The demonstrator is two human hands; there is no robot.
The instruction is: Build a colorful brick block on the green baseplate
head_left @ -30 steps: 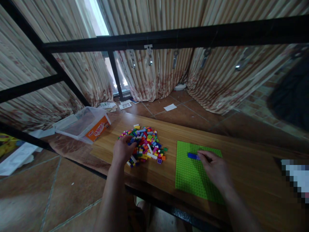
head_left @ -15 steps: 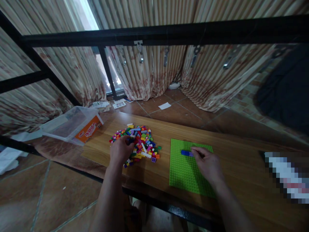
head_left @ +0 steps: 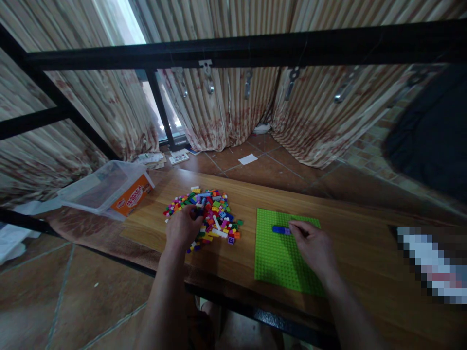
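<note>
A heap of small, many-coloured toy building bricks (head_left: 217, 214) lies on the wooden tabletop, left of centre. My left hand (head_left: 182, 227) reaches into its near left side, thumb and fingers curled together; something dark blue shows at the fingertips, but whether it is in their grip is hard to make out. On the green studded baseplate (head_left: 273, 262), a blue brick (head_left: 279, 229) sits in line with a light purple brick (head_left: 288, 231). My right hand (head_left: 312, 245) pinches at the purple brick's right end, and the fingertips cover part of it.
A clear plastic bin (head_left: 105, 187) with an orange label stands at the table's left end. To the right lies a pixelated, blurred item (head_left: 434, 265). Beyond the table (head_left: 233, 265) are a black metal bar (head_left: 233, 48), striped curtains and a tiled floor with papers.
The view has shifted very slightly. My left fingers have moved a little within the brick heap; my right hand stays at the purple brick.
</note>
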